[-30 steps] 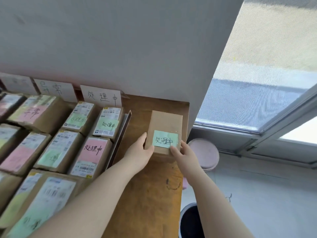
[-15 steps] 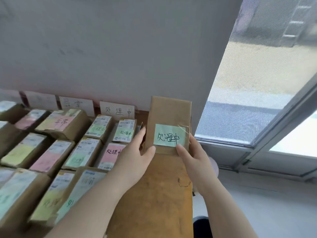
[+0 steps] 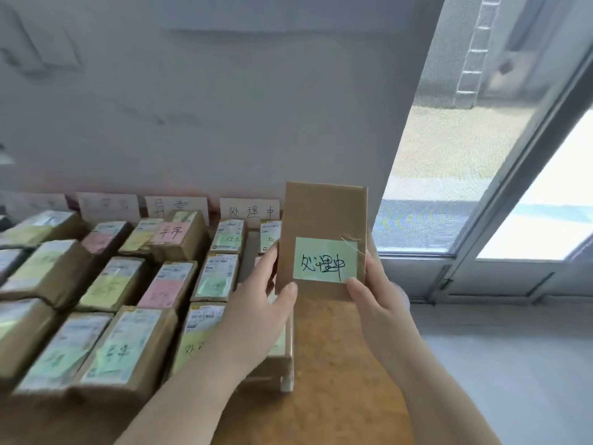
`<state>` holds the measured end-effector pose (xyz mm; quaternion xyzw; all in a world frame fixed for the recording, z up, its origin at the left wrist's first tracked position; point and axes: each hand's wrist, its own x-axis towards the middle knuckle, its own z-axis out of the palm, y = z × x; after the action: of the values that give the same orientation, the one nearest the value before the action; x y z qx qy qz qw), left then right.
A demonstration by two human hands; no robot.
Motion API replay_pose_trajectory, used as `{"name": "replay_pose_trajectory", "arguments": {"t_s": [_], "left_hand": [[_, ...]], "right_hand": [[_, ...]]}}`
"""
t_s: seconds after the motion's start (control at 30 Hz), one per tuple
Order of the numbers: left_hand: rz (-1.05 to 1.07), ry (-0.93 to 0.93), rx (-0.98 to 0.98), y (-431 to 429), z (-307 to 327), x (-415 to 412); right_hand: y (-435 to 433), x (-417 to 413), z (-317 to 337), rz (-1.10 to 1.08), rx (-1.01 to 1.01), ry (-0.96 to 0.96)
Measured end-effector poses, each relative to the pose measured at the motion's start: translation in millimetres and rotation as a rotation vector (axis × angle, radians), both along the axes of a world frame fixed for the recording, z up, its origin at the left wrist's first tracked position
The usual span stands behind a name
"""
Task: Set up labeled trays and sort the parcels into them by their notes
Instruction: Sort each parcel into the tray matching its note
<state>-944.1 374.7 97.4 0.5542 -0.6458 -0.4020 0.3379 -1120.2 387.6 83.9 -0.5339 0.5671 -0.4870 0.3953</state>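
My left hand (image 3: 256,316) and right hand (image 3: 378,303) grip one brown paper parcel (image 3: 324,220) between them. Each thumb presses on its front and the fingers curl behind its long edges. I hold it upright above the bare, worn wooden table (image 3: 337,364), just right of the rightmost tray (image 3: 290,348), whose pale rim shows beside my left wrist. The parcel is a flat, smooth rectangle. A green note (image 3: 324,260) on its lower half reads 处理中 in black pen, and my right thumb touches the note's lower corner.

To the left, boxy kraft parcels lie packed in rows, each with a white printed shipping label and a pink, yellow or green note. The near green-noted box (image 3: 122,348) looks to read 异常, though it is blurred. A farther box with a pink note (image 3: 175,232) reads 异常.

Behind them, white cards lean on the wall (image 3: 224,107): the 异常 card (image 3: 175,205) and the 处理中 card (image 3: 249,212). The others are too blurred to read. A metal-framed window (image 3: 481,155) stands at the right.
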Motion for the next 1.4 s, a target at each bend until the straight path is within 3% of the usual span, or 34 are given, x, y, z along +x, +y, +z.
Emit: {"name": "replay_pose_trajectory", "arguments": {"t_s": [0.7,0.87,1.1,1.4], "left_hand": [[0.082,-0.087,0.044,121.3,1.6,2.6],[0.075,-0.025,0.005,144.9,1.9,16.2],[0.129,0.102,-0.099,150.6,3.5,83.0],[0.136,0.013,-0.035,135.6,-16.3,206.1]], "right_hand": [[119.1,9.9,-20.4,0.093,0.089,-0.091],[137.8,21.3,-9.7,0.08,0.04,-0.083],[140.6,89.8,4.4,0.071,0.008,-0.062],[133.0,219.1,-10.2,0.097,0.106,0.092]]}}
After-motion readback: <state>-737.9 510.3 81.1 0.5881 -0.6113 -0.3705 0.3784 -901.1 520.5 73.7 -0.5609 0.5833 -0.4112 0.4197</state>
